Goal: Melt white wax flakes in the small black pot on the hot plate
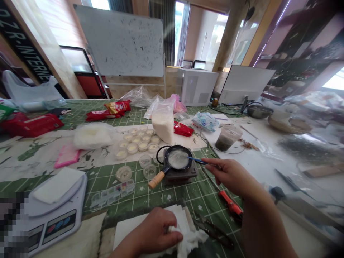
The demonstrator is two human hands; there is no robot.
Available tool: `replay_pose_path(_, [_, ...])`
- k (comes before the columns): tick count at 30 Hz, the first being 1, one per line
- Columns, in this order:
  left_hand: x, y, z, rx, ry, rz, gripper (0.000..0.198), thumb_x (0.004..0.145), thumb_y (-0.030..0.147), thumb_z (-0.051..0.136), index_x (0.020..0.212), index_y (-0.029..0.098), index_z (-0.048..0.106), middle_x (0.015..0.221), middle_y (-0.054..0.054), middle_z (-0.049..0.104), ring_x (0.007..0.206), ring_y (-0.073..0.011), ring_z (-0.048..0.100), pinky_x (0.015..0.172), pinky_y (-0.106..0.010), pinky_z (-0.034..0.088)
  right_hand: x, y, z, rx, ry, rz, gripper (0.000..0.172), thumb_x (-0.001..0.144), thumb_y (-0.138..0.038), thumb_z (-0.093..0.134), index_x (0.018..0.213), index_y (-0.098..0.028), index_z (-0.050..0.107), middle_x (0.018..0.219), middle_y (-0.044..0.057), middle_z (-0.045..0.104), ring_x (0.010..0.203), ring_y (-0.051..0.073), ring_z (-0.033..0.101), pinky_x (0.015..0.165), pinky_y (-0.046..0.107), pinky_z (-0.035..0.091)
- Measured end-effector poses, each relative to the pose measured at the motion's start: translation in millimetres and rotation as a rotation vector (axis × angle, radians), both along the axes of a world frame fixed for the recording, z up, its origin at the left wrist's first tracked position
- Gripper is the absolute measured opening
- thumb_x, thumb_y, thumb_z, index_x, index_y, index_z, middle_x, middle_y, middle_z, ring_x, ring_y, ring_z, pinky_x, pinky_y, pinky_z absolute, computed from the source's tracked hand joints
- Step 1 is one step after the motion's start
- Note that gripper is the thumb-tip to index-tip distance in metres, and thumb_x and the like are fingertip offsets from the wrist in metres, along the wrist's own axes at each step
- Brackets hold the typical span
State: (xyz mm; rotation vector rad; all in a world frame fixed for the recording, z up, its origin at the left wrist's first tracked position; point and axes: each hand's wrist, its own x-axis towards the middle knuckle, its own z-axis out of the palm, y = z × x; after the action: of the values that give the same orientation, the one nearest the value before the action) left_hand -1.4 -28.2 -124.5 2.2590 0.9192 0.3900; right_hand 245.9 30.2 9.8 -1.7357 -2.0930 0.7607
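My right hand (231,175) reaches out over the green cutting mat (172,202), with thumb and fingers pinched together on a slim blue-handled stirrer (198,160). Its far end crosses the rim of a small black saucepan (176,147). I can't tell whether that end is a brush, or whether it touches the pale, milky liquid (177,159) in the pan. So the work in hand is right here, at the pan with the stirrer. The pan sits on a small dark hot plate (180,178) near the middle of the frame, its wooden handle (156,180) pointing to the lower left.

My left hand (158,231) is at the bottom of the frame, closed around a crumpled white tissue (189,242), just above a white sheet (129,229); I can't tell whether it presses on the sheet.

Up and left of the pan, small clear cups (137,145) of pale filling stand clustered together, with a clear bag of white granules (163,122) behind them. A digital kitchen scale (53,229) sits at the lower left. A red-handled utility knife (229,202) lies on the mat below my right wrist, and a plastic cup with dark contents (227,138) stands further up on the right.
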Motion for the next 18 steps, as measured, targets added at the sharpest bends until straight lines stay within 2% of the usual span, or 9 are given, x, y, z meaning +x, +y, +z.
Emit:
replay_pose_path(2, [0.2, -0.1, 0.0, -0.005, 0.000, 0.002, 0.032, 0.081, 0.044, 0.049, 0.064, 0.017, 0.053, 0.064, -0.001, 0.059, 0.064, -0.0118, 0.053, 0.060, -0.022, 0.034, -2.0, 0.3, -1.1, -0.035, 0.026, 0.062, 0.043, 0.084, -0.045, 0.044, 0.121, -0.026, 0.058, 0.046, -0.003, 0.053, 0.042, 0.010, 0.045, 0.045, 0.022, 0.034])
replay_pose_path(6, [0.6, -1.0, 1.8, -0.005, 0.006, 0.008, 0.030, 0.080, 0.042, 0.051, 0.063, 0.017, 0.053, 0.064, -0.001, 0.060, 0.065, -0.0119, 0.054, 0.060, -0.021, 0.034, -8.0, 3.0, -3.6, 0.024, 0.019, 0.022, 0.042, 0.085, -0.045, 0.042, 0.120, -0.028, 0.059, 0.047, -0.003, 0.053, 0.044, 0.010, 0.047, 0.047, 0.022, 0.036])
replay_pose_path(9, [0.6, -1.5, 2.1, -0.001, 0.014, 0.009, 0.030, 0.080, 0.042, 0.051, 0.063, 0.017, 0.053, 0.064, -0.001, 0.060, 0.065, -0.0119, 0.054, 0.060, -0.021, 0.034, -10.4, 5.3, -5.1, -0.022, 0.028, 0.087, 0.042, 0.085, -0.044, 0.042, 0.121, -0.029, 0.058, 0.046, -0.004, 0.052, 0.045, 0.011, 0.048, 0.048, 0.022, 0.036])
replay_pose_path(13, [0.5, -1.0, 1.2, 0.004, 0.023, 0.005, 0.032, 0.081, 0.044, 0.050, 0.064, 0.017, 0.054, 0.065, -0.001, 0.061, 0.066, -0.0121, 0.054, 0.062, -0.022, 0.035, -10.3, 6.6, -6.1, 0.058, 0.002, 0.024, 0.042, 0.086, -0.044, 0.041, 0.120, -0.027, 0.058, 0.047, -0.003, 0.052, 0.045, 0.011, 0.048, 0.050, 0.023, 0.037])
replay_pose_path(16, [0.4, -0.4, 1.5, -0.002, 0.020, 0.003, 0.031, 0.081, 0.044, 0.050, 0.065, 0.017, 0.055, 0.066, -0.001, 0.061, 0.066, -0.0121, 0.054, 0.062, -0.022, 0.035, -11.6, 7.2, -7.7, -0.008, 0.032, 0.098, 0.042, 0.085, -0.045, 0.042, 0.120, -0.029, 0.058, 0.047, -0.004, 0.052, 0.046, 0.012, 0.050, 0.050, 0.023, 0.037])
replay_pose_path(18, [0.4, -0.4, 2.0, -0.011, 0.019, 0.006, 0.031, 0.080, 0.044, 0.050, 0.065, 0.017, 0.055, 0.066, -0.001, 0.061, 0.067, -0.0123, 0.055, 0.062, -0.022, 0.035, -14.1, 8.5, -9.6, 0.032, 0.032, 0.049, 0.042, 0.085, -0.046, 0.042, 0.120, -0.028, 0.059, 0.047, -0.003, 0.052, 0.047, 0.012, 0.050, 0.050, 0.023, 0.037])
